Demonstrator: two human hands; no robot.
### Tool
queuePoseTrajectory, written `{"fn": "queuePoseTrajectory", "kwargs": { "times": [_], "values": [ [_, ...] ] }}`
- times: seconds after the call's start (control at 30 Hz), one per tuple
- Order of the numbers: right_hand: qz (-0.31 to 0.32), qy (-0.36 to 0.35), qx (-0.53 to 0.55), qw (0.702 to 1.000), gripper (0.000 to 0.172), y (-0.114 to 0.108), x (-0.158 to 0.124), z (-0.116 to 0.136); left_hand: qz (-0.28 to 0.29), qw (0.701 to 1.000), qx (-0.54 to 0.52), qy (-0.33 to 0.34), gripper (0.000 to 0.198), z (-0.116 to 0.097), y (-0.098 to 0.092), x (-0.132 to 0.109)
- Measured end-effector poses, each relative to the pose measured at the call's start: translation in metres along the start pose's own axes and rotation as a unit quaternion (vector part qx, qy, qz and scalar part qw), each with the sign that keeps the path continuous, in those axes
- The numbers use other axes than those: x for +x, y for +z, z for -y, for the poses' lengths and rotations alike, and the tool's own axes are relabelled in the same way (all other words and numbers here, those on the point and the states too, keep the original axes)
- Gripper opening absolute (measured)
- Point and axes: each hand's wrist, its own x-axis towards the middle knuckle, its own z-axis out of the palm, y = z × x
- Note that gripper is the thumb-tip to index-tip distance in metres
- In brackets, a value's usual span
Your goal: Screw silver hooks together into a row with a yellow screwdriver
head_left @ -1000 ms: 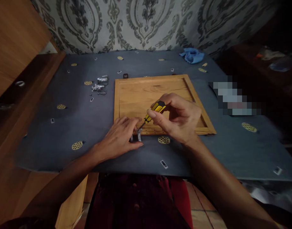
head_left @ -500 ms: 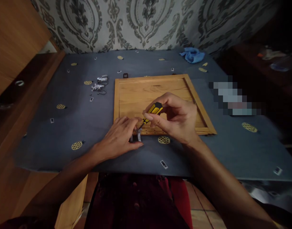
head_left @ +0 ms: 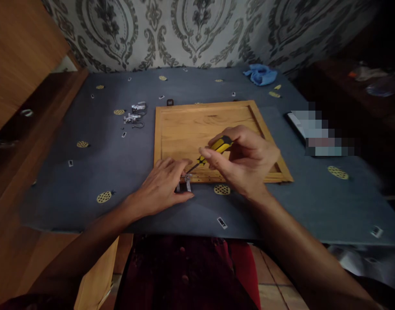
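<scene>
My right hand is closed around the yellow and black handle of a screwdriver. The screwdriver slants down to the left, its tip at a small metal hinge on the near edge of a framed wooden panel. My left hand grips the hinge, thumb on the near side and fingers over the panel's edge. The left fingertips hide part of the hinge. Whether a screw sits under the tip is too small to tell.
Several metal hinge parts lie left of the panel on the grey-blue tablecloth. A blue cloth rests at the back right. A blurred-out flat object lies on the right. Behind the table hangs patterned fabric.
My right hand has shifted a little to the right with the screwdriver, which now leans lower. My left hand and the hinge have stayed in place.
</scene>
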Motion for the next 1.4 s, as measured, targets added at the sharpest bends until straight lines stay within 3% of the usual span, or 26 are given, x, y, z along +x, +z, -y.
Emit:
{"fn": "queuePoseTrajectory", "kwargs": {
  "times": [0.13,0.33,0.7,1.03,1.17,1.4],
  "values": [
    [-0.041,0.036,0.020,0.998,0.031,0.000,0.001,0.006,0.003,1.000,-0.005,-0.003,0.058,0.000,0.000,0.000],
    [0.019,-0.010,-0.011,1.000,0.032,0.000,0.002,-0.001,0.000,1.000,0.001,-0.004,0.054,0.000,0.000,-0.001],
    [0.049,-0.018,-0.011,0.999,0.030,0.002,0.001,-0.006,0.000,1.000,0.000,0.005,0.052,0.000,0.000,-0.001],
    [0.175,0.055,0.093,0.979,0.017,-0.008,0.007,0.005,0.000,1.000,0.016,0.008,0.048,0.003,0.002,-0.001],
    [0.164,0.030,0.095,0.981,0.014,-0.008,0.006,0.002,0.002,1.000,0.010,0.002,0.047,0.002,0.002,0.000],
    [0.107,-0.013,0.020,0.994,0.027,-0.004,0.006,-0.005,-0.001,1.000,0.006,-0.002,0.052,0.000,0.000,0.000]
  ]
}}
